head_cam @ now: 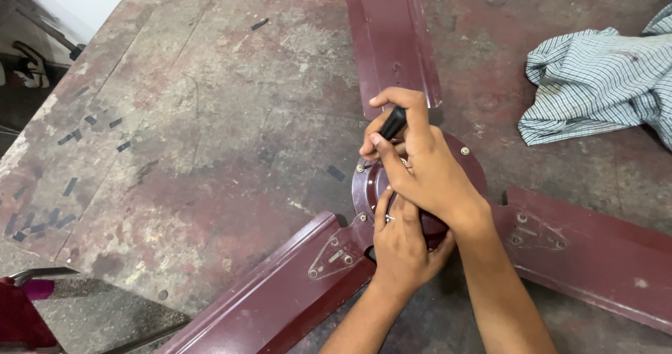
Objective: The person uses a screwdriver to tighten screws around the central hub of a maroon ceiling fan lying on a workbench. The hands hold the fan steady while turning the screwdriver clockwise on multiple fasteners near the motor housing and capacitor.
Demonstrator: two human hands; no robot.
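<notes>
A maroon ceiling fan (420, 207) lies flat on the worn table (196, 151), hub at near centre. Three blades run out from it: one far, one near-left, one right. The right hand (420, 165) is closed around a black tool handle (393, 123), held above the hub's far-left rim and slanted down toward it; the tip is hidden, probably on a rim screw. The left hand (402, 245) is pressed flat on the hub's near side, just beneath the right. A striped cloth (602, 81) lies far right.

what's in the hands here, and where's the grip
The right hand grips a black tool handle around its upper end with its fingers. The left hand rests on the maroon fan hub, holding nothing visible.
</notes>
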